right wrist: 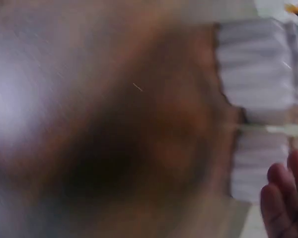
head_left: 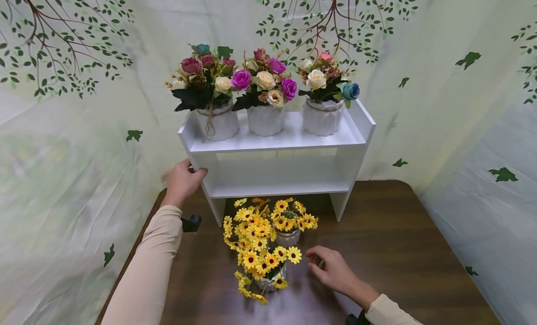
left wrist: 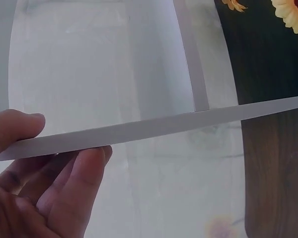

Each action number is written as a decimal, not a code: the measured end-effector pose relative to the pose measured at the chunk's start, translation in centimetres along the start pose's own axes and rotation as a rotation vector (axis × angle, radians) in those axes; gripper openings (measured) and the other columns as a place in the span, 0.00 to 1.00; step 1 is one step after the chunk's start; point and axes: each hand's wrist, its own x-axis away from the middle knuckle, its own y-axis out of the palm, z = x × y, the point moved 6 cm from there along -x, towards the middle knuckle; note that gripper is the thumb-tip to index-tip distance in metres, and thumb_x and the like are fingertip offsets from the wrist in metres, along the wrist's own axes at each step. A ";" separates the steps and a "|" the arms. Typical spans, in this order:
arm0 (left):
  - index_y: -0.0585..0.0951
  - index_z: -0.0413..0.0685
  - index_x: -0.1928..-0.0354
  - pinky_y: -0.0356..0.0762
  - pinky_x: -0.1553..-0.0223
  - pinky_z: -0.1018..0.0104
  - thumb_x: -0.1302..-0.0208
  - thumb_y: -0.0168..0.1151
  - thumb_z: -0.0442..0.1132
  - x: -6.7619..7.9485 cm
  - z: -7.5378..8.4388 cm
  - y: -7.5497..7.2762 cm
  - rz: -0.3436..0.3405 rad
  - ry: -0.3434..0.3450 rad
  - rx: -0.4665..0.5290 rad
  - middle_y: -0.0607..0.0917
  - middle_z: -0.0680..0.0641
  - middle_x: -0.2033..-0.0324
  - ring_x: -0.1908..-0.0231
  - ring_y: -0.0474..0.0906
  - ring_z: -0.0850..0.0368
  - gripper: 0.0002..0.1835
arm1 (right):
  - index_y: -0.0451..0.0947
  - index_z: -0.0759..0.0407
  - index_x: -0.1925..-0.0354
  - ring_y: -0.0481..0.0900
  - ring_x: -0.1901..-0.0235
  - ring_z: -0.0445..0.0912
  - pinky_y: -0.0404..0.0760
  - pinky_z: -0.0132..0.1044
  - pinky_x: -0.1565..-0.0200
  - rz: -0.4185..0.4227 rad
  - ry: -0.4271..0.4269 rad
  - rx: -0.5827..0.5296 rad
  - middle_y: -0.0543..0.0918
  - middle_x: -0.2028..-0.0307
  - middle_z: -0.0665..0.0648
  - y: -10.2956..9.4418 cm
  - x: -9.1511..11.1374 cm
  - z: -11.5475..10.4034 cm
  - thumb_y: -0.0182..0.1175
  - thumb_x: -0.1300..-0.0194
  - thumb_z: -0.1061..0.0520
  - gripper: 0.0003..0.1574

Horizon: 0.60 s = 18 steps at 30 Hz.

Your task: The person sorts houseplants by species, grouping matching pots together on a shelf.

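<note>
From my place I see the left hand [head_left: 182, 181] pinching the side panel of the white shelf [head_left: 277, 180], with its thumb on the inner face and fingers on the outer one. The shelf extends to the right of this hand; above it, on the top board, three rose pots [head_left: 266, 120] stand in a row. The right hand [head_left: 334, 271] holds nothing, its fingers lightly bent and apart from the thumb. Just to its left are the yellow flowers [head_left: 256, 231], with one front pot [head_left: 268, 284] and one rear pot [head_left: 288, 238] visible on the brown table [head_left: 386, 231]. I would be careful: because only one side is gripped, a pull could turn the shelf and topple the roses, and a quick leftward sweep of the right hand could catch the spreading stems and tip the front pot.
</note>
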 end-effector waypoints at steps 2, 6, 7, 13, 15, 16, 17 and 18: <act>0.78 0.33 0.46 0.77 0.64 0.62 0.36 0.57 0.42 0.0 0.1 0.0 -0.003 0.002 -0.003 0.84 0.29 0.50 0.52 0.83 0.37 0.22 | 0.78 0.60 0.50 0.83 0.63 0.42 0.81 0.34 0.64 -0.076 0.050 0.017 0.85 0.59 0.56 1.5 0.3 0.4 0.66 0.40 0.63 0.18; 0.78 0.31 0.45 0.79 0.62 0.58 0.36 0.57 0.42 0.0 0.0 -0.1 -0.011 -0.001 0.000 0.84 0.28 0.50 0.51 0.83 0.36 0.23 | 0.73 0.64 0.42 0.82 0.51 0.54 0.81 0.46 0.52 -0.141 0.121 0.086 0.82 0.49 0.61 4.1 0.5 0.6 0.68 0.42 0.59 0.29; 0.78 0.31 0.45 0.80 0.61 0.57 0.36 0.57 0.42 0.0 -0.1 -0.1 -0.015 -0.003 -0.001 0.84 0.28 0.49 0.51 0.83 0.36 0.23 | 0.72 0.65 0.40 0.80 0.48 0.55 0.80 0.49 0.49 -0.145 0.131 0.105 0.80 0.46 0.62 4.7 0.6 0.5 0.68 0.42 0.58 0.33; 0.76 0.31 0.41 0.81 0.57 0.52 0.35 0.57 0.42 0.1 -0.4 0.1 -0.049 -0.042 0.011 0.82 0.28 0.47 0.48 0.82 0.36 0.25 | 0.64 0.67 0.34 0.77 0.46 0.53 0.78 0.45 0.48 -0.146 0.184 0.084 0.77 0.43 0.64 7.9 0.4 0.0 0.72 0.48 0.50 0.49; 0.75 0.32 0.40 0.81 0.56 0.52 0.34 0.56 0.42 0.1 -0.4 0.1 -0.056 -0.052 0.024 0.82 0.28 0.46 0.48 0.81 0.36 0.26 | 0.64 0.66 0.34 0.78 0.47 0.52 0.79 0.45 0.48 -0.116 0.182 0.063 0.77 0.44 0.64 8.5 -0.1 -0.2 0.75 0.52 0.49 0.53; 0.75 0.32 0.40 0.81 0.55 0.51 0.34 0.56 0.42 0.1 -0.4 0.1 -0.058 -0.054 0.028 0.82 0.28 0.46 0.48 0.81 0.36 0.26 | 0.65 0.65 0.35 0.79 0.47 0.53 0.79 0.45 0.48 -0.102 0.175 0.063 0.78 0.45 0.64 8.7 -0.3 -0.3 0.77 0.55 0.47 0.54; 0.75 0.32 0.39 0.81 0.55 0.51 0.34 0.56 0.42 0.0 -0.4 0.0 -0.059 -0.053 0.027 0.81 0.28 0.45 0.47 0.81 0.36 0.26 | 0.64 0.63 0.34 0.79 0.45 0.54 0.79 0.48 0.45 -0.092 0.170 0.057 0.78 0.43 0.65 8.9 -0.6 -0.4 0.78 0.57 0.47 0.57; 0.75 0.32 0.39 0.81 0.55 0.50 0.34 0.56 0.42 0.0 -0.4 0.0 -0.060 -0.053 0.029 0.81 0.28 0.45 0.47 0.81 0.35 0.26 | 0.64 0.62 0.33 0.79 0.45 0.55 0.79 0.49 0.44 -0.099 0.175 0.048 0.78 0.42 0.65 9.1 -0.8 -0.5 0.78 0.58 0.45 0.58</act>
